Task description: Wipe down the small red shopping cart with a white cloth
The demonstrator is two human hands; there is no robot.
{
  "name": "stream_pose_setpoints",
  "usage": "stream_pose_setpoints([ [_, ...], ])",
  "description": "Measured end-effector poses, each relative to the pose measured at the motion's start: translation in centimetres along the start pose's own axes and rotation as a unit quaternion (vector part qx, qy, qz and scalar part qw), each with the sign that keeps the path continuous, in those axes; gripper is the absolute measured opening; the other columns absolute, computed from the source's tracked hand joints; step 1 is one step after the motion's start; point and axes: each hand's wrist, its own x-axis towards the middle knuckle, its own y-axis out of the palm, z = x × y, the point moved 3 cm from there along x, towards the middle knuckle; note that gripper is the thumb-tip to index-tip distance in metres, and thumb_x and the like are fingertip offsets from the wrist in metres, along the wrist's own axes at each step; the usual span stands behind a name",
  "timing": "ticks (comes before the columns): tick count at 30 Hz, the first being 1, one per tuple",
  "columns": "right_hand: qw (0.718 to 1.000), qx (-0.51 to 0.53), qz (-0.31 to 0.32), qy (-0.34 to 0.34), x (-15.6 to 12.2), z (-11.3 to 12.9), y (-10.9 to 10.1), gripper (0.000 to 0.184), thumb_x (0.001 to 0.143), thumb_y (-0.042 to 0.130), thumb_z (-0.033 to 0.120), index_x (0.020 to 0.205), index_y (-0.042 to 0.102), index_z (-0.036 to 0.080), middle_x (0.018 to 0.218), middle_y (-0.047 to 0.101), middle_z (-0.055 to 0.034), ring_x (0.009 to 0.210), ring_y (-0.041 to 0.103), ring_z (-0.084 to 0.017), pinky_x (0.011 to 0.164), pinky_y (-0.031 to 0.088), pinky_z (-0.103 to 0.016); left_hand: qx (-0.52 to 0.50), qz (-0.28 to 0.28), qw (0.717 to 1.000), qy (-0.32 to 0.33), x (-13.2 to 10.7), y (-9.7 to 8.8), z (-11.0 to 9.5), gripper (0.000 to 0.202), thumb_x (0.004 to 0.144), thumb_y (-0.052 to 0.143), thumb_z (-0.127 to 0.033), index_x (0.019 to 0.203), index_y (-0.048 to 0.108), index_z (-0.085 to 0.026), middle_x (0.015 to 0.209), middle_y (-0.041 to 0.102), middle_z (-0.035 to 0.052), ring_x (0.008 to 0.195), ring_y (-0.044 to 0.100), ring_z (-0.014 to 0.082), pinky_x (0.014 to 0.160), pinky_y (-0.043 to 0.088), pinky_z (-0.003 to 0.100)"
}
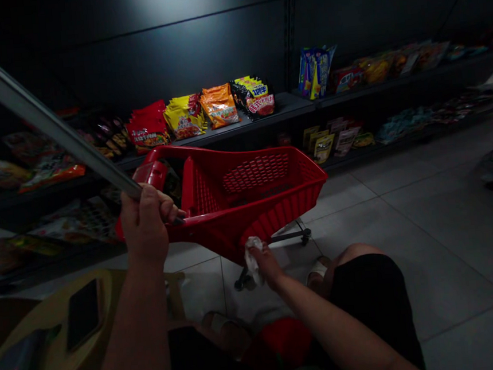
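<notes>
Sitting low on a tile floor [429, 249] with a red plastic shopping cart [254, 175] right in front of me, and everything here is placed off that cart. It's tipped, not standing square on its wheels: the open top leans back toward the camera, and the long axis runs left to right across the view, dropping slightly toward the far end, which points right and away from the shelves.

The left hand [144, 225] has a tight, closed grip on the cart's near end, right where a silver metal pole [37, 114] comes in from the upper left. The right hand [266, 264] has a narrow pinch on a white cloth [253, 259], pressed against the underside of the basket.

Just under the cart there's a black wheel [305, 237] on a thin metal frame. Behind it, a dark shelf [240, 116] holds a row of snack packets, including a red one [149, 127], a yellow one [184, 117] and an orange one [219, 105], with blue packets [315, 72] standing upright further right. Small sachets [324, 146] sit lower down, past the cart's far end.

Nearer me, the person's black shorts [368, 289] and a white shoe [318, 269] are below the cart. Left of it, a black phone [83, 314] lies on a tan object [113, 294], though I can't tell what that is in this light.
</notes>
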Motion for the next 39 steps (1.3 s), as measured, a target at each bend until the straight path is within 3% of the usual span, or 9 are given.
stream_pose_setpoints([
  [7, 0.944, 0.095, -0.289, -0.129, 7.0, 8.9, -13.0, 0.041, 0.071, 0.059, 0.045, 0.103, 0.04, 0.027, 0.084, 0.059, 0.0079, 0.065, 0.058, -0.008, 0.061, 0.046, -0.019, -0.013, 0.014, 1.0, 0.003, -0.1, -0.4, 0.0, 0.024, 0.091, 0.058, -0.04, 0.085, 0.042, -0.022, 0.052, 0.044, -0.0114, 0.039, 0.041, 0.0055, 0.043, 0.05, 0.018],
  [10, 0.919, 0.122, -0.34, -0.159, 8.3, 11.7, -15.9, 0.039, 0.075, 0.054, 0.047, 0.103, 0.036, 0.028, 0.083, 0.055, 0.0101, 0.061, 0.054, -0.005, 0.058, 0.044, -0.017, -0.02, 0.016, 1.0, 0.005, 0.0, -0.3, 0.1, 0.023, 0.092, 0.056, -0.038, 0.085, 0.042, -0.022, 0.053, 0.044, -0.0111, 0.039, 0.041, 0.005, 0.041, 0.047, 0.016],
  [13, 0.923, 0.137, -0.328, -0.149, 7.4, 10.0, -13.5, 0.041, 0.073, 0.059, 0.046, 0.104, 0.038, 0.028, 0.079, 0.054, 0.0108, 0.059, 0.053, -0.005, 0.056, 0.043, -0.016, -0.016, 0.018, 1.0, 0.01, 0.0, -0.3, 0.2, 0.023, 0.093, 0.055, -0.038, 0.085, 0.042, -0.022, 0.053, 0.044, -0.0109, 0.039, 0.041, 0.0052, 0.04, 0.046, 0.016],
  [20, 0.981, 0.134, -0.136, -0.025, 0.4, -2.1, 1.2, 0.045, 0.058, 0.078, 0.036, 0.094, 0.055, 0.02, 0.071, 0.068, 0.0006, 0.059, 0.065, -0.017, 0.053, 0.051, -0.026, -0.013, 0.009, 1.0, 0.011, -0.1, -0.3, 0.1, 0.026, 0.091, 0.059, -0.043, 0.088, 0.043, -0.022, 0.053, 0.044, -0.0114, 0.04, 0.041, 0.0048, 0.041, 0.047, 0.016],
  [22, 0.983, 0.138, -0.119, -0.015, 0.3, -2.4, 1.0, 0.043, 0.06, 0.078, 0.035, 0.093, 0.057, 0.019, 0.072, 0.069, -0.0005, 0.06, 0.066, -0.018, 0.053, 0.052, -0.027, -0.012, 0.012, 1.0, 0.004, -0.1, -0.4, 0.1, 0.028, 0.091, 0.059, -0.044, 0.088, 0.043, -0.022, 0.054, 0.044, -0.0114, 0.04, 0.042, 0.0048, 0.042, 0.048, 0.017],
  [29, 0.944, 0.183, -0.252, -0.11, 6.3, 4.9, -9.7, 0.035, 0.075, 0.061, 0.047, 0.098, 0.045, 0.027, 0.079, 0.061, 0.0082, 0.064, 0.06, -0.008, 0.058, 0.048, -0.019, -0.023, 0.022, 0.999, 0.014, 0.0, -0.8, 0.5, 0.027, 0.092, 0.058, -0.043, 0.086, 0.043, -0.022, 0.054, 0.045, -0.0109, 0.039, 0.043, 0.0051, 0.042, 0.049, 0.017],
  [31, 0.941, 0.189, -0.258, -0.113, 5.9, 4.1, -8.4, 0.037, 0.074, 0.064, 0.046, 0.099, 0.044, 0.027, 0.08, 0.06, 0.0082, 0.066, 0.06, -0.008, 0.059, 0.048, -0.019, -0.018, 0.022, 0.999, 0.021, 0.0, -0.8, 0.6, 0.025, 0.093, 0.057, -0.042, 0.086, 0.043, -0.022, 0.054, 0.044, -0.0108, 0.039, 0.042, 0.0055, 0.042, 0.049, 0.017],
  [36, 0.964, 0.191, -0.183, -0.028, 1.3, -3.2, 1.0, 0.045, 0.06, 0.076, 0.038, 0.094, 0.05, 0.024, 0.075, 0.065, 0.0047, 0.063, 0.062, -0.012, 0.058, 0.05, -0.023, -0.018, 0.011, 1.0, 0.011, 0.2, -0.8, 0.7, 0.024, 0.092, 0.056, -0.041, 0.087, 0.042, -0.023, 0.054, 0.044, -0.0109, 0.039, 0.042, 0.006, 0.042, 0.049, 0.017],
  [39, 0.975, 0.179, -0.134, 0.02, -1.0, -4.3, 4.4, 0.042, 0.06, 0.077, 0.04, 0.091, 0.055, 0.022, 0.071, 0.066, 0.0027, 0.061, 0.063, -0.014, 0.056, 0.051, -0.025, -0.017, 0.002, 1.0, 0.006, 0.3, -1.1, 0.6, 0.026, 0.091, 0.058, -0.043, 0.087, 0.042, -0.023, 0.053, 0.044, -0.0113, 0.039, 0.041, 0.0058, 0.042, 0.049, 0.018],
])
